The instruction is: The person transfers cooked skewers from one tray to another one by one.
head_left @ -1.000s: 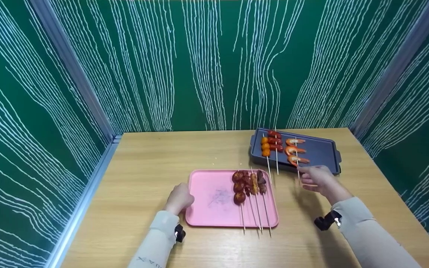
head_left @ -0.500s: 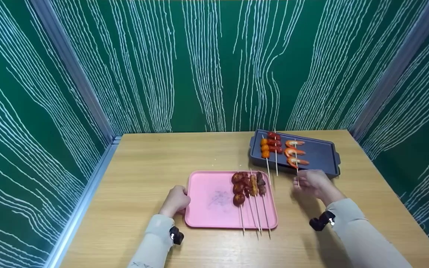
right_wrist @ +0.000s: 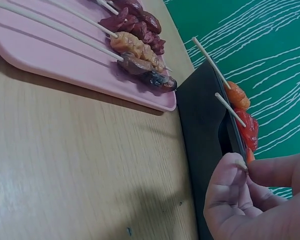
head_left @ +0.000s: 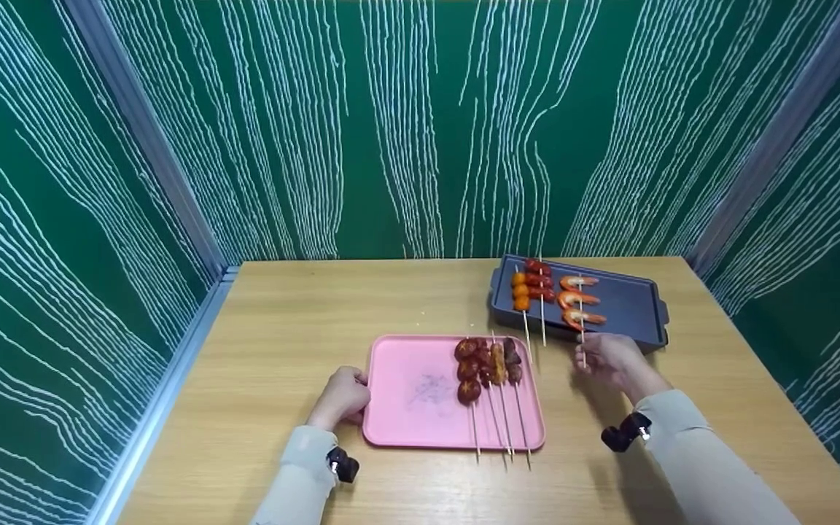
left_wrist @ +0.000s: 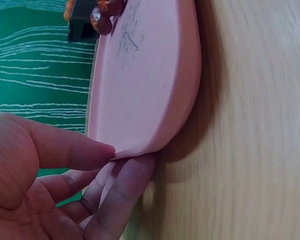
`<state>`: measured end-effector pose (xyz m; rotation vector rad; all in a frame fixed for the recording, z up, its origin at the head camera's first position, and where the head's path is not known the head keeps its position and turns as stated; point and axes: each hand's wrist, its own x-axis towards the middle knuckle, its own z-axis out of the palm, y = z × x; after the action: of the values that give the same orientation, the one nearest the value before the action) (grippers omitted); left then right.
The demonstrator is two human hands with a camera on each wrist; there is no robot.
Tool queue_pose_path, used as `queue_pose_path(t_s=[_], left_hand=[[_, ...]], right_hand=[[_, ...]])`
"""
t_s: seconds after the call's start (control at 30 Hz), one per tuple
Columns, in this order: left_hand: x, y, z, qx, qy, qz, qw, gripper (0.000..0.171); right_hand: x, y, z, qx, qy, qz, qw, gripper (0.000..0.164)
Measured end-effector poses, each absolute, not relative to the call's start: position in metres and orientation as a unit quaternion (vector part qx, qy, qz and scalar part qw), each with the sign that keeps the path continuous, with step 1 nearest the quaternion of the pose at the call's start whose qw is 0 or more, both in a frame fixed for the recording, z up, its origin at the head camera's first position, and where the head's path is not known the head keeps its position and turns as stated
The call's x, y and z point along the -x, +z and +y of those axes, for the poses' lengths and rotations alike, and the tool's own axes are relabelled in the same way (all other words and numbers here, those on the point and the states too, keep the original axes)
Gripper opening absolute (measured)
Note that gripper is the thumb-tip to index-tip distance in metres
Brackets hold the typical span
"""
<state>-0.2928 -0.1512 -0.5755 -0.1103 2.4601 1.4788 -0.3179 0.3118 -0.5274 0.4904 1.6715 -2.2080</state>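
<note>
two skewers [head_left: 521,293] lie beside the shrimp skewer [head_left: 577,299] the right hand [head_left: 612,359] pinches, left hand [head_left: 343,396] pinching pink tray [head_left: 409,379].

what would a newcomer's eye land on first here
Probably the pink tray near the middle of the table, brown skewers along its right side and the left hand pinching its left edge. Next comes the shrimp skewer at the dark pan, back right, held by the right hand. Green walls with white lines rise behind and at both sides.

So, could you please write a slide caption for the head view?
Left hand gripping a pink tray of skewers, right hand pinching the shrimp skewer at the grill pan.
</note>
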Motion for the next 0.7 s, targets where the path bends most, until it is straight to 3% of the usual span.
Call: queue_pose_path(t_s=[0.27, 0.4, 0.57, 0.7], left_hand=[[0.291, -0.578, -0.154, 0.033, 0.515, 0.846, 0.132, 0.033], [0.291, -0.581, -0.154, 0.031, 0.516, 0.846, 0.132, 0.032], [0.29, -0.583, -0.155, 0.021, 0.516, 0.847, 0.125, 0.036], [0.289, -0.583, -0.156, 0.018, 0.517, 0.847, 0.123, 0.036]], right_hand=[[0.319, -0.524, 0.316, -0.186, -0.748, 0.617, 0.16, 0.018], [0.32, -0.524, 0.32, -0.194, -0.756, 0.605, 0.157, 0.014], [0.32, -0.523, 0.322, -0.163, -0.766, 0.602, 0.155, 0.027], [0.318, -0.518, 0.324, -0.156, -0.759, 0.613, 0.155, 0.027]])
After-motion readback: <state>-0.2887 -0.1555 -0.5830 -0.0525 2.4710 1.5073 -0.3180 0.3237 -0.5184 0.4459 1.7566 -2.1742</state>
